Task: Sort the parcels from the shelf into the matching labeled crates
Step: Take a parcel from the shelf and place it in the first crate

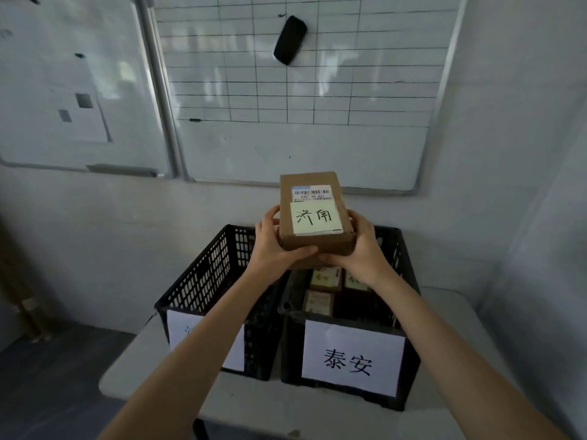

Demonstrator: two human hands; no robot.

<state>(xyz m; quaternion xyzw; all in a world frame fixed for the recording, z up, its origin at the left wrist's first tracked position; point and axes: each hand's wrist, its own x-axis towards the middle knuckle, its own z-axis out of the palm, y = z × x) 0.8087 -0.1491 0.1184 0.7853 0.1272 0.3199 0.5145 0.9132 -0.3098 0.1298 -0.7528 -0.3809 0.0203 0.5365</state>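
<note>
I hold a small brown cardboard parcel (313, 214) up in front of me with both hands; a yellow note on top reads 济南, under a barcode label. My left hand (273, 246) grips its left side and underside, my right hand (362, 249) its right side. Below it stand two black plastic crates side by side. The right crate (403, 268) has a white label reading 泰安 and holds several small labelled parcels (324, 281). On the left crate (203, 281) my left forearm mostly covers the white label. The parcel hovers over the gap between the crates.
The crates rest on a light grey table (286, 408) against a white wall. Two whiteboards (301, 90) hang behind, one with a grid and a black eraser (289, 39). Dark floor lies to the left of the table.
</note>
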